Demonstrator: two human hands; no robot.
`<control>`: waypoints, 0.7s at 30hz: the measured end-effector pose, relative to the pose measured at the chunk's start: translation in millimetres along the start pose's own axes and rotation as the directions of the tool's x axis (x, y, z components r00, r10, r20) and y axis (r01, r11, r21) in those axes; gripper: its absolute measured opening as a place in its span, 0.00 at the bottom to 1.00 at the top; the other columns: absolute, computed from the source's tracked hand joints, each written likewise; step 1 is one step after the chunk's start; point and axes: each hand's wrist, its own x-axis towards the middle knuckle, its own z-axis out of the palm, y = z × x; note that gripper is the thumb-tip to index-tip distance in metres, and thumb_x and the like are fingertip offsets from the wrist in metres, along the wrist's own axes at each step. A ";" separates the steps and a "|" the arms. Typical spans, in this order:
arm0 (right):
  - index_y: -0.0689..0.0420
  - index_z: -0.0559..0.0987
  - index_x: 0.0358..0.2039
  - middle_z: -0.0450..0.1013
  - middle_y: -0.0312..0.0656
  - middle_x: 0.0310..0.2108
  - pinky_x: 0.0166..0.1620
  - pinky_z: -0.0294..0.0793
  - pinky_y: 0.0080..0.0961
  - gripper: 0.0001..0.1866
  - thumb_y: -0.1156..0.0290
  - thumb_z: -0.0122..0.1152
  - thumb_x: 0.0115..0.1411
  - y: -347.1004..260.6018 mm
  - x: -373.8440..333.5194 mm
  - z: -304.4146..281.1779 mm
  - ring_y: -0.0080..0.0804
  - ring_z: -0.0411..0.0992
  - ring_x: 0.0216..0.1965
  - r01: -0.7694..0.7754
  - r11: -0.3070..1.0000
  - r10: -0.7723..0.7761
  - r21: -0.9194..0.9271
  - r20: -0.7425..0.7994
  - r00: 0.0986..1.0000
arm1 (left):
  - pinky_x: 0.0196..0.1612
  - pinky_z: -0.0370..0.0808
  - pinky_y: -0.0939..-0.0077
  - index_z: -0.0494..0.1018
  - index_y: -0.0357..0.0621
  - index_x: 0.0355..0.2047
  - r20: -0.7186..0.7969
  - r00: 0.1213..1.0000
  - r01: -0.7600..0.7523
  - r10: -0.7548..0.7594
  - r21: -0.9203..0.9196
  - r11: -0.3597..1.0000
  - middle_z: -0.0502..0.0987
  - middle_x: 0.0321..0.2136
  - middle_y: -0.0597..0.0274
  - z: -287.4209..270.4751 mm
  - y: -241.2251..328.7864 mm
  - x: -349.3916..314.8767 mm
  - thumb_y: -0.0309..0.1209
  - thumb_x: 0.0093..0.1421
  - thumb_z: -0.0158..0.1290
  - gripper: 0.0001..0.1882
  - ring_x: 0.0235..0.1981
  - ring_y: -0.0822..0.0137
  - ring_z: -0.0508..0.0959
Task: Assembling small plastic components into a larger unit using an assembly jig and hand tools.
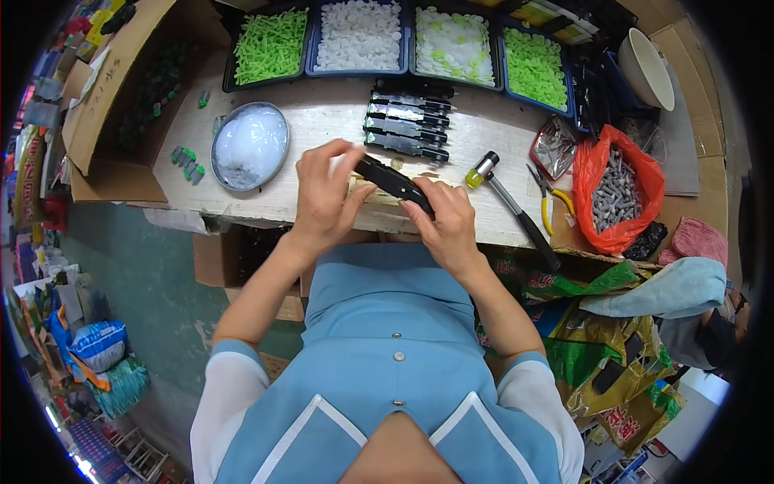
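Above the table's front edge I hold a long black plastic piece [395, 181], tilted down to the right. My right hand [451, 224] grips its lower right end between thumb and fingers. At the upper left end, my left hand [324, 194] has its curled fingers and thumb around the piece; the fingertips are slightly blurred. Just beyond lie several similar black pieces [407, 129] in a stack of rows, some with shiny silvery faces. Right of my right hand, a hammer [516, 211] with a yellow-and-metal head lies with its black handle over the table edge.
Trays of green strips [271, 48], white parts [359, 36], mixed parts [454, 46] and green parts [534, 68] line the back. At left are a round dish [288, 153] and a cardboard box [121, 185]. Yellow-handled pliers [546, 214] and a red bag [587, 194] stand right.
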 end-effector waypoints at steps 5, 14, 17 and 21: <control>0.63 0.70 0.40 0.67 0.43 0.25 0.30 0.60 0.31 0.18 0.74 0.60 0.48 -16.4 -3.9 20.3 0.38 0.65 0.25 -0.033 0.999 0.024 -0.038 -0.205 0.978 | 0.31 0.70 0.84 0.60 0.33 0.52 0.235 0.737 0.562 -0.633 -0.733 0.382 0.69 0.38 0.61 16.0 21.3 -22.3 0.27 0.52 0.58 0.29 0.31 0.77 0.71; 0.63 0.70 0.46 0.68 0.45 0.35 0.36 0.65 0.30 0.23 0.73 0.61 0.48 -45.6 -11.5 25.2 0.40 0.67 0.33 -0.023 0.978 0.027 0.207 -0.018 0.999 | 0.32 0.72 0.86 0.66 0.34 0.47 0.453 0.621 0.590 -0.639 -0.807 0.001 0.74 0.32 0.63 3.7 19.6 -20.2 0.23 0.56 0.50 0.17 0.28 0.79 0.73; 0.64 0.73 0.38 0.67 0.45 0.32 0.27 0.67 0.24 0.15 0.71 0.61 0.51 -39.4 -4.7 14.6 0.29 0.68 0.24 -0.262 0.789 0.206 0.556 0.163 0.965 | 0.26 0.73 0.83 0.65 0.34 0.47 0.587 0.551 0.682 -0.592 -0.726 -0.085 0.75 0.31 0.62 -9.2 22.2 -20.8 0.24 0.56 0.48 0.17 0.24 0.77 0.74; 0.64 0.72 0.42 0.67 0.36 0.31 0.27 0.64 0.12 0.15 0.75 0.57 0.54 -28.9 4.2 13.6 0.16 0.63 0.25 -0.420 0.697 0.359 0.582 0.224 0.906 | 0.21 0.71 0.86 0.65 0.34 0.47 0.645 0.558 0.714 -0.522 -0.694 -0.094 0.74 0.30 0.63 -14.9 23.4 -23.9 0.25 0.56 0.48 0.17 0.22 0.77 0.73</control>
